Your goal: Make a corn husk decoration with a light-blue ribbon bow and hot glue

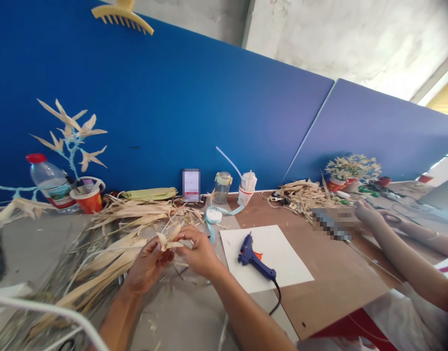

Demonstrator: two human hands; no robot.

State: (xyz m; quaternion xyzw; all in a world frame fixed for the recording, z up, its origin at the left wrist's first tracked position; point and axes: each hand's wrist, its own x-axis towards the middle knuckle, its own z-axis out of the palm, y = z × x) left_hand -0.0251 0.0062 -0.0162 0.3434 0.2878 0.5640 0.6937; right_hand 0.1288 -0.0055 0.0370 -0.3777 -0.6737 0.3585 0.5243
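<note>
Between my two hands is a small pale flower of dried corn husk (168, 242), its pointed petals spread. My left hand (147, 267) is closed, pinching the flower from below on its left side. With closed fingers my right hand (199, 251) grips a petal on the right. Dried husk strips (110, 258) lie spread beside and behind my left hand. To the right of my right hand, a dark blue hot glue gun (256, 261) rests on a white sheet (293, 265), its cord trailing toward the table's front edge.
Husk branches wrapped in blue tape (73, 146) stand in a red paper cup (90, 197) beside a plastic bottle (51, 180). A phone (191, 185), a jar (222, 187) and a ribbon roll (214, 215) are at the back. A co-worker's arms (399, 239) reach in from the right.
</note>
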